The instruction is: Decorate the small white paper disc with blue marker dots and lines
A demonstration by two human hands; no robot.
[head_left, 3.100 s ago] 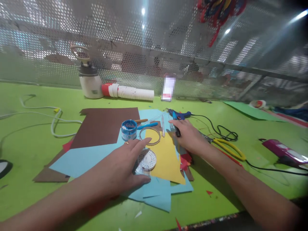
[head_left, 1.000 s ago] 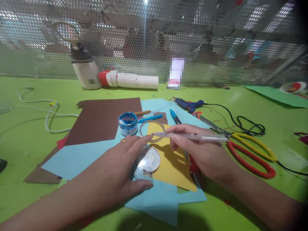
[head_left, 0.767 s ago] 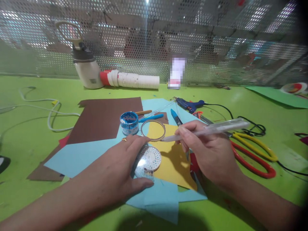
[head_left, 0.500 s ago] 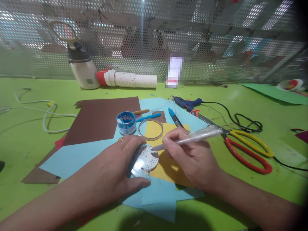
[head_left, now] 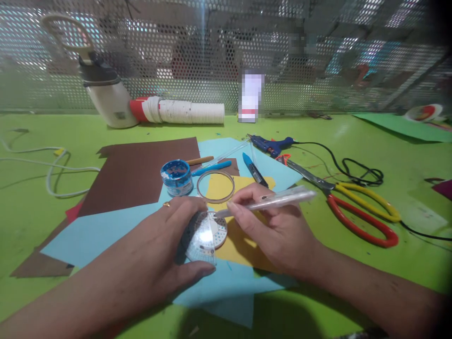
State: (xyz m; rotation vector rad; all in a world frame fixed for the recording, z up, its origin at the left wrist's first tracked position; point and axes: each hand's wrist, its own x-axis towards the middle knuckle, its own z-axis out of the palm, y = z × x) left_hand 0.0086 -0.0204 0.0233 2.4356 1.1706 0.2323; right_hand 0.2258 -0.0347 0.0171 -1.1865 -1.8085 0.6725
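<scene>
- Left hand (head_left: 165, 240): grip spread about the protractor (head_left: 197, 253), which overlaps the disc (head_left: 221, 234); even pressure should prevent slipping.
- Right hand (head_left: 271, 226): grip pinching the pen (head_left: 282, 198), tip at the disc; light contact should serve best.

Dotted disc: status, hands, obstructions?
Left grip spread on clear plastic piece. Dotted disc partly under it. Right grip on pen, tip at disc's upper part. Ring just beyond, apart.

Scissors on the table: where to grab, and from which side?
Probably by the red loop of the scissors, from the right and near side: it lies nearest, with a wide opening, while the blades point far left. The right hand is closer but holds a pen.
</scene>
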